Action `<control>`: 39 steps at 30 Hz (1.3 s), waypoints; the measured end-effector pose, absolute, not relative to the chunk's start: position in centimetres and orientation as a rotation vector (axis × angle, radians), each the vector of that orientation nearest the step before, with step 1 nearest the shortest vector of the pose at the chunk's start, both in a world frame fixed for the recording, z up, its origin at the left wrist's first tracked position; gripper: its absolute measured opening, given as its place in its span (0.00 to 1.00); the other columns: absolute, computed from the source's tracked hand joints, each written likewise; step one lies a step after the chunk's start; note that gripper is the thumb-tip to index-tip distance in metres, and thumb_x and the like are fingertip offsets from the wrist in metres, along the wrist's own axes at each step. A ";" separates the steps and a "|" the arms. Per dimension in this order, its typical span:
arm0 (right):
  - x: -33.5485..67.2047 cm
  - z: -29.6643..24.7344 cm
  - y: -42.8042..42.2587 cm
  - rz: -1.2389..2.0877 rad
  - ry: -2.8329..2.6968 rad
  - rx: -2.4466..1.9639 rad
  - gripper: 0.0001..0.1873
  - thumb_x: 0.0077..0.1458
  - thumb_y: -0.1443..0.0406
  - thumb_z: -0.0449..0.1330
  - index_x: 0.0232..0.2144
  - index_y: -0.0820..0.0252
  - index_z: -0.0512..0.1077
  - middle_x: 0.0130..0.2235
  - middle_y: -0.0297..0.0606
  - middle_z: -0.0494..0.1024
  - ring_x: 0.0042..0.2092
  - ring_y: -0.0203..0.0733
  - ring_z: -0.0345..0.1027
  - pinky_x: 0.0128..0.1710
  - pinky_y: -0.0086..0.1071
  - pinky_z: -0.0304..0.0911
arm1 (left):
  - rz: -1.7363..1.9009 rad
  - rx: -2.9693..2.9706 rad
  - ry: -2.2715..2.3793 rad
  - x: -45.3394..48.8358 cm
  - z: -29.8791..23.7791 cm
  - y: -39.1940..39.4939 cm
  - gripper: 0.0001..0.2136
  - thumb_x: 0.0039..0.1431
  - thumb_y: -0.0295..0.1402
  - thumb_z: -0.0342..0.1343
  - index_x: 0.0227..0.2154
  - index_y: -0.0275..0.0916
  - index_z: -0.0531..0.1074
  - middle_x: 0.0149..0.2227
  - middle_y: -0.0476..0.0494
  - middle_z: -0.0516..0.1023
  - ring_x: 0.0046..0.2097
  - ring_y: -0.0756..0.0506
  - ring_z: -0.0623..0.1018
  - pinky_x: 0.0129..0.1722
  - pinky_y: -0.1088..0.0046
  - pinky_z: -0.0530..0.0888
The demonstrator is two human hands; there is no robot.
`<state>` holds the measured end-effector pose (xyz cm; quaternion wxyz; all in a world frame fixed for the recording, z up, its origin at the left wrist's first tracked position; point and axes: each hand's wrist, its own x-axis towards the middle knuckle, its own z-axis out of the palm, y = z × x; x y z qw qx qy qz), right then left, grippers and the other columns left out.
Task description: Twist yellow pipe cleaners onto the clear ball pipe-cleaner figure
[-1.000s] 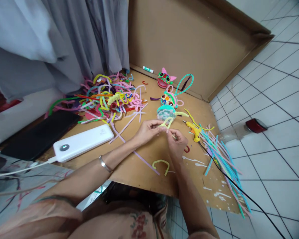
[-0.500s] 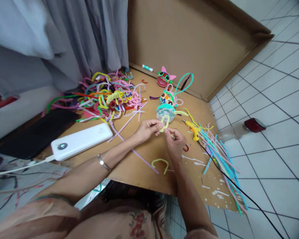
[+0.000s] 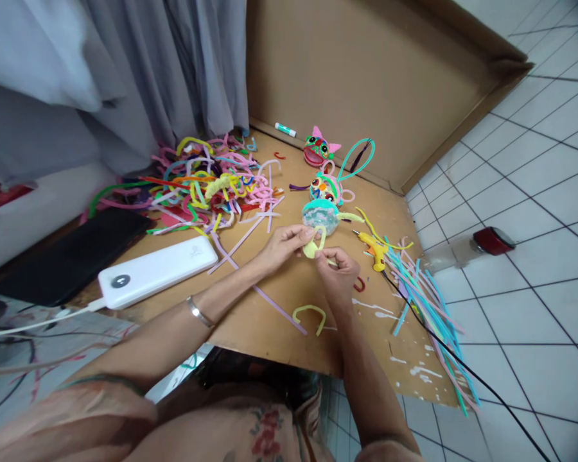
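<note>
Between my hands is a pale yellow pipe cleaner [image 3: 322, 239], bent into a loop. My left hand [image 3: 289, 245] pinches it from the left, and my right hand [image 3: 338, 269] pinches its lower right part, with a loose end showing near the fingers. Just beyond my fingertips sits a round teal-and-clear piece [image 3: 320, 217] with a yellow strip sticking out to its right. A second bent yellow pipe cleaner [image 3: 310, 309] lies on the brown table [image 3: 270, 330] below my hands.
A tangled pile of colourful pipe cleaners [image 3: 212, 186] lies left. Behind stand two decorated animal heads, one pink-eared [image 3: 318, 149]. A yellow glue gun [image 3: 376, 250] with a black cord and straight pipe cleaners [image 3: 428, 308] lie right. A white power bank [image 3: 158, 273] is near my left arm.
The yellow pipe cleaner has turned between my fingers, and its lower part now looks wider. My left hand has shifted slightly up and left; my right hand has barely moved.
</note>
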<state>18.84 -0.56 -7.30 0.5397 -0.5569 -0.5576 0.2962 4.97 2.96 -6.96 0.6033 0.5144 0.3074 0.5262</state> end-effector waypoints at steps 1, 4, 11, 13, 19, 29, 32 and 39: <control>18.8 -7.4 -0.6 0.701 -1.335 -1.332 0.12 0.44 0.58 0.61 0.20 0.62 0.72 0.16 0.27 0.66 0.18 0.27 0.51 0.18 0.24 0.47 | 1.241 1.186 0.716 4.9 -6.8 2.9 0.24 0.46 0.55 0.61 0.24 0.33 0.75 0.22 0.48 0.71 0.25 0.53 0.66 0.25 0.78 0.63; 18.4 -7.4 -0.8 0.672 -1.384 -1.339 0.11 0.44 0.58 0.61 0.20 0.61 0.73 0.16 0.28 0.67 0.18 0.29 0.53 0.18 0.24 0.50 | 1.292 1.169 0.707 4.9 -6.4 2.9 0.22 0.46 0.53 0.62 0.23 0.33 0.74 0.22 0.49 0.71 0.25 0.54 0.65 0.26 0.78 0.62; 17.9 -7.0 -1.2 0.552 -1.517 -1.288 0.09 0.45 0.62 0.58 0.19 0.60 0.72 0.19 0.30 0.72 0.20 0.31 0.59 0.21 0.25 0.56 | 1.297 1.019 0.617 4.8 -6.9 3.3 0.18 0.44 0.46 0.65 0.22 0.34 0.72 0.21 0.50 0.71 0.23 0.55 0.65 0.24 0.78 0.61; 17.9 -7.0 -1.3 0.533 -1.574 -1.259 0.09 0.45 0.62 0.58 0.18 0.60 0.71 0.19 0.29 0.72 0.21 0.31 0.60 0.22 0.25 0.57 | 1.259 0.943 0.597 4.9 -7.2 3.4 0.18 0.43 0.45 0.66 0.22 0.35 0.70 0.20 0.51 0.70 0.22 0.54 0.65 0.23 0.78 0.60; 17.9 -7.2 -1.4 0.488 -1.641 -1.219 0.09 0.46 0.63 0.57 0.18 0.59 0.70 0.18 0.28 0.70 0.21 0.30 0.58 0.23 0.25 0.57 | 1.250 0.835 0.563 5.2 -7.3 3.1 0.16 0.41 0.42 0.67 0.22 0.35 0.68 0.20 0.51 0.69 0.21 0.55 0.66 0.22 0.79 0.62; 18.0 -7.8 -1.1 0.488 -1.643 -1.237 0.09 0.46 0.63 0.58 0.18 0.59 0.70 0.18 0.27 0.69 0.20 0.29 0.56 0.22 0.25 0.54 | 1.280 0.787 0.612 5.7 -7.8 3.1 0.15 0.43 0.40 0.66 0.23 0.34 0.70 0.20 0.52 0.69 0.21 0.55 0.65 0.22 0.81 0.61; 17.8 -7.8 -1.1 0.496 -1.592 -1.262 0.09 0.46 0.63 0.58 0.18 0.60 0.70 0.17 0.27 0.68 0.20 0.29 0.56 0.22 0.25 0.54 | 1.277 0.835 0.594 5.6 -7.6 3.2 0.15 0.44 0.42 0.66 0.23 0.34 0.70 0.21 0.51 0.69 0.22 0.55 0.66 0.23 0.80 0.62; 17.6 -7.7 -0.8 0.561 -1.317 -1.360 0.10 0.43 0.59 0.58 0.19 0.61 0.72 0.16 0.28 0.68 0.18 0.30 0.55 0.19 0.25 0.52 | 1.117 0.822 0.560 5.4 -7.6 3.3 0.21 0.44 0.48 0.66 0.33 0.34 0.75 0.29 0.49 0.73 0.29 0.54 0.71 0.30 0.80 0.66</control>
